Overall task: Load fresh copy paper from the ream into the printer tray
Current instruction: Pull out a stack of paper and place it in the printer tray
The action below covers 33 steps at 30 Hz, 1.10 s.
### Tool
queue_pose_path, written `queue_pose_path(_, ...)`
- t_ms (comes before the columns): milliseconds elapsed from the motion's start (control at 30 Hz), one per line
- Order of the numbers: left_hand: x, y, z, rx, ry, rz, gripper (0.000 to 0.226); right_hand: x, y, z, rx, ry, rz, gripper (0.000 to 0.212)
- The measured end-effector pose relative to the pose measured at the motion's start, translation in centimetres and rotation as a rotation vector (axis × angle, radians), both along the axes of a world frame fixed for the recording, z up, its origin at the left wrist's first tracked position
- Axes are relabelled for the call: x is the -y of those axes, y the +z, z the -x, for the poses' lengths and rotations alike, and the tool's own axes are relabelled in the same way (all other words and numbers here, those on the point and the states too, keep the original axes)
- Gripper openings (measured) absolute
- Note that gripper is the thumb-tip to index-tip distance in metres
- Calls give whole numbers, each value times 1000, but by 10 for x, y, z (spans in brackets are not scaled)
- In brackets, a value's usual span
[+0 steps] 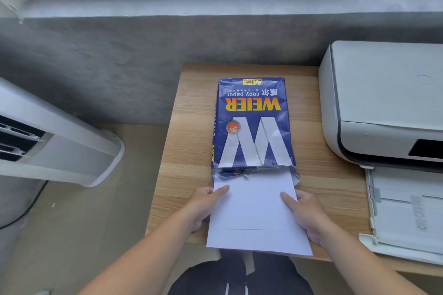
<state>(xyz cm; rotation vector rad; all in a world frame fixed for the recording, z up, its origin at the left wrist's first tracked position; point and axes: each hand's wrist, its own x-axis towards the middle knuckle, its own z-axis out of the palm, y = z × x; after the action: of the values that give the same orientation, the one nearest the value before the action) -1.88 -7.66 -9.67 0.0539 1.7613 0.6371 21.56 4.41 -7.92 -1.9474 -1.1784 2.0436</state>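
Note:
A blue ream wrapper [253,124] marked "WEIER copy paper" lies on the wooden table [187,141], its torn end facing me. A stack of white paper [256,213] sticks out of that end and overhangs the table's front edge. My left hand [207,201] grips the stack's left side, thumb on top. My right hand [305,213] grips its right side the same way. The white printer [383,103] stands at the right, with its pulled-out paper tray [405,211] in front of it.
A white floor-standing air conditioner [55,141] leans at the left, with a black cable on the floor. A grey concrete wall and window sill run behind the table. My dark-clothed legs show below the table edge.

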Motion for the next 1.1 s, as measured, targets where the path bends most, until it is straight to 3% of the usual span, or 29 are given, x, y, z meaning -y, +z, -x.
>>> queue_pose_path(100, 0, -1, -6, 11, -21, -1, 59, 15, 10, -11, -21, 5, 6, 21)
queue_pose_path(233, 6, -2, -20, -125, -87, -115, 34, 32, 20, -23, -20, -2, -25, 20)
queue_pose_path(567, 15, 20, -44, -283, -91, -231, 17, 24, 40, -40, -64, 71, -16, 16)
queue_pose_path(1100, 46, 85, -194, -436, 275, -289, 12, -12, 72, -138, -154, 414, -56, 20)
